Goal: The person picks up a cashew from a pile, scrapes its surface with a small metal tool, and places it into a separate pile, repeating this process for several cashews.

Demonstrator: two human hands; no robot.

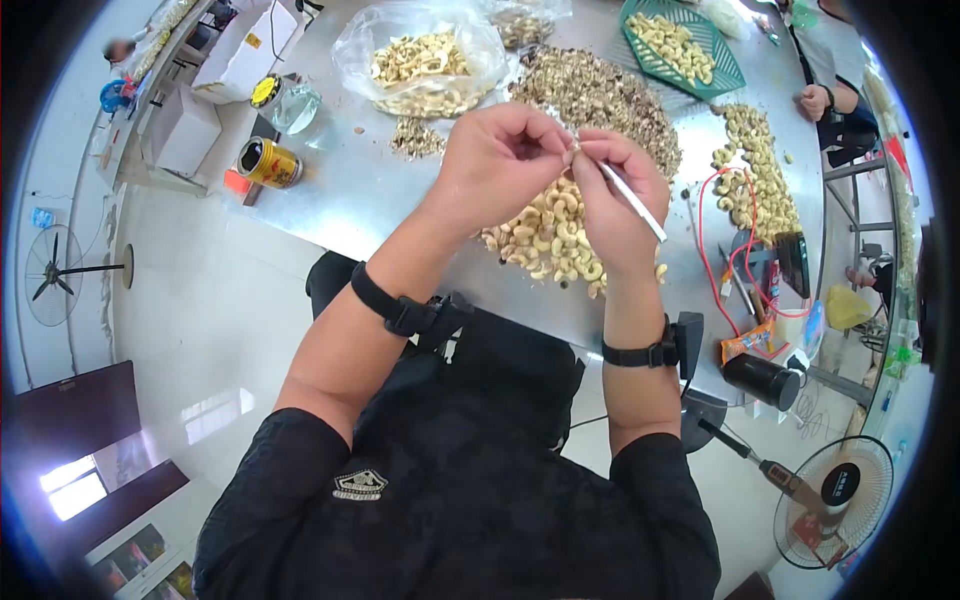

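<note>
Both hands meet above the metal table, over the cashew piles. My left hand [505, 160] has its thumb and fingers pinched together on something too small to make out. Touching its fingertips, my right hand [622, 190] holds a thin white-handled tool [636, 206], whose handle slants down across the palm. Below the hands lies a pile of pale cashews [550, 237]. Behind them spreads a heap of brownish nut pieces [600, 95].
A plastic bag of cashews [425, 60], a green basket [640, 50], a jar [290, 108] and a yellow can [268, 162] stand around. At right are more cashews [760, 180], a red cable [702, 240], a black cylinder [760, 380] and another person's hand [815, 101].
</note>
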